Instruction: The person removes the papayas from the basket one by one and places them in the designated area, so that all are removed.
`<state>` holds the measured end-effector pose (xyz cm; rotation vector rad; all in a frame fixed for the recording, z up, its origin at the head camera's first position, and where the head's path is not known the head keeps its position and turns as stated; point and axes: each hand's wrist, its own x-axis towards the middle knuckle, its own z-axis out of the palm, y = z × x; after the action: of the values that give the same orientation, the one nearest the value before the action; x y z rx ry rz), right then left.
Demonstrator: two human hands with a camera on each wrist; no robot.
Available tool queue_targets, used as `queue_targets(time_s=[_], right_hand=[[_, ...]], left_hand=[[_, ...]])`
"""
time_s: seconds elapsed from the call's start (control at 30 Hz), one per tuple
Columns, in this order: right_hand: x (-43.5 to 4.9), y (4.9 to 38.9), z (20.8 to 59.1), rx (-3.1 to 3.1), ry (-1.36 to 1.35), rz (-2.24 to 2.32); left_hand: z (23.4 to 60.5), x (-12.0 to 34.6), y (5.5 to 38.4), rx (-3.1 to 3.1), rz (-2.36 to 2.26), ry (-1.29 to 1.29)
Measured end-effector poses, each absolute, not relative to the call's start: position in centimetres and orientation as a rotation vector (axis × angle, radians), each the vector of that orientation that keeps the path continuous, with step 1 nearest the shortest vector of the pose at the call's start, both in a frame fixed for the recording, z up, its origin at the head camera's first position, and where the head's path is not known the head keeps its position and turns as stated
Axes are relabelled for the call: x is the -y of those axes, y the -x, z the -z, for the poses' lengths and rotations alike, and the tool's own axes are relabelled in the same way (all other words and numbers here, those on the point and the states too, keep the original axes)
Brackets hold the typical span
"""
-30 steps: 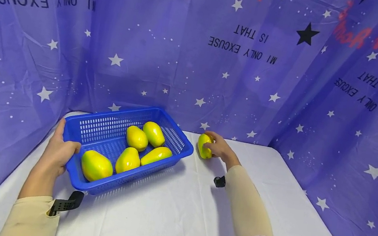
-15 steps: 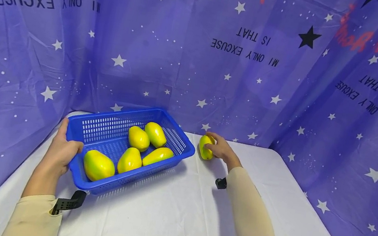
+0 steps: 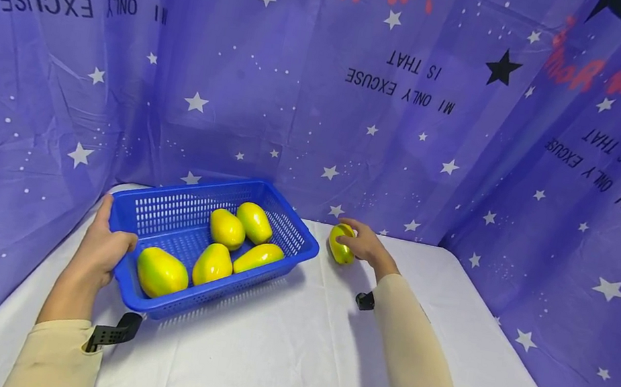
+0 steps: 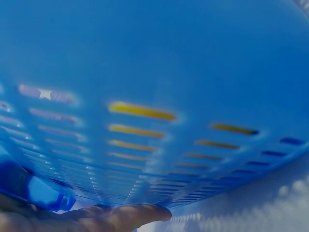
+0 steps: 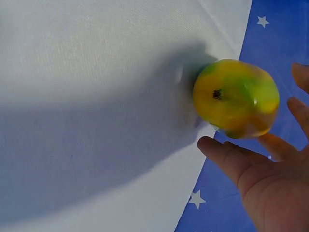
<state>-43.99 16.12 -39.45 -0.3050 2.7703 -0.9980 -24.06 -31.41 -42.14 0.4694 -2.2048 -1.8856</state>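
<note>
In the head view my left hand [image 3: 99,249] grips the left end of a blue plastic basket [image 3: 176,205], thumb over its rim. The left wrist view has the basket's slotted side [image 4: 145,63] close up, yellow showing through the slots, and fingers along its lower edge. Several yellow-green mangoes [image 3: 161,273] lie inside. To the basket's right, a single mango [image 3: 340,251] sits on the white tablecloth, my right hand [image 3: 365,242] reaching over it from the right. In the right wrist view that mango [image 5: 231,96] is between the spread thumb and fingers, one finger right at its underside.
White cloth [image 3: 261,360] covers the table. A purple star-printed curtain [image 3: 314,87] hangs close behind the table and along both sides. Black wrist mounts stick out from the left sleeve [image 3: 115,331] and the right sleeve [image 3: 365,301].
The mango at my right hand has turned slightly and shifted a little to the right. My left hand and the basket look nearly the same; the view has shifted slightly.
</note>
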Motion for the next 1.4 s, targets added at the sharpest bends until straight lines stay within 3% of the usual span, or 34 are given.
queue_targets(time_s=[0.27, 0.6, 1.0, 1.17, 1.4], right_hand=[[-17.2, 44.0, 37.2, -2.920, 0.335, 1.013], [-16.2, 43.6, 31.3, -3.063, 0.448, 1.097], [-8.4, 42.0, 26.0, -3.009, 0.826, 1.154], [-5.0, 41.5, 25.3, -2.942, 0.916, 1.143], [-1.2, 40.9, 25.8, -2.848, 1.033, 1.105]], left_hand=[[41.1, 30.5, 23.1, 2.206, 1.868, -0.458], [40.3, 30.0, 22.7, 2.200, 1.861, -0.480], [40.8, 30.5, 22.9, 2.198, 1.881, -0.447], [42.1, 31.5, 23.8, 2.206, 1.878, -0.437], [40.3, 29.9, 22.4, 2.198, 1.878, -0.430]])
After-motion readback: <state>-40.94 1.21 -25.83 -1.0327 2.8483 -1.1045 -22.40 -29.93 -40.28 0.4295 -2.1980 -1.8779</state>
